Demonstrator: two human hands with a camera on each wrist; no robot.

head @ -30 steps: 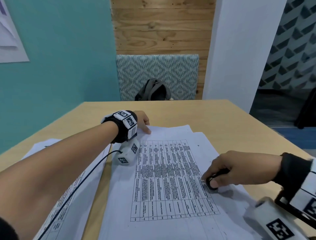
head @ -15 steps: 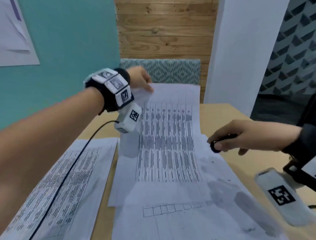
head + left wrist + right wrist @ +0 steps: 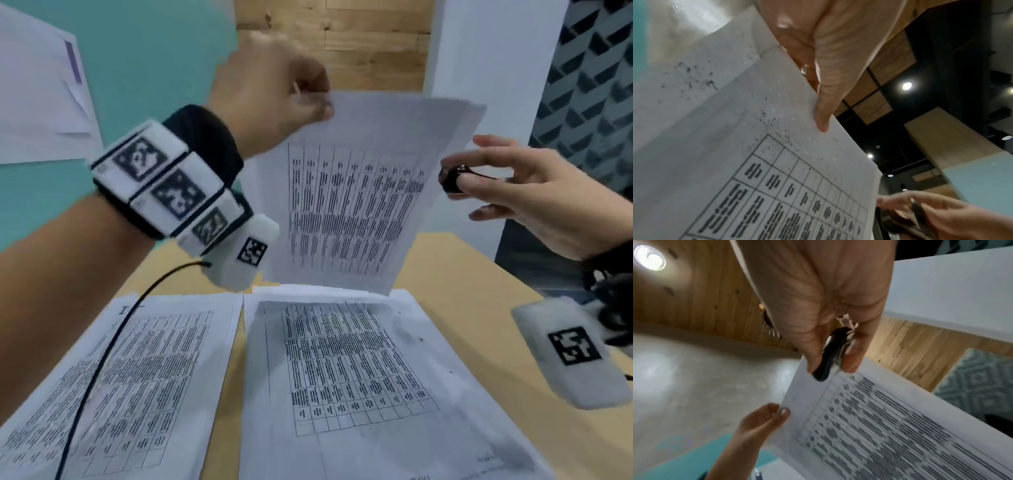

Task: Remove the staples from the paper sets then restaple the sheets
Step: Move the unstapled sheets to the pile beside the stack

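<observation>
left hand (image 3: 274, 92) pinches a printed sheet (image 3: 359, 192) by its top corner above the table (image 3: 455, 274); right hand (image 3: 527, 195) beside it grips a black staple remover (image 3: 452, 180).

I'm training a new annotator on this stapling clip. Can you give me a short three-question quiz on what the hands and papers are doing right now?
1. True or false: the left hand pinches the lifted sheet at a top corner.
2. What does the right hand hold? A) a pen B) a small black staple remover C) nothing
3. Fill in: the two other paper sets lie flat on the ____.

Key: 1 true; 2 B; 3 table.
</observation>
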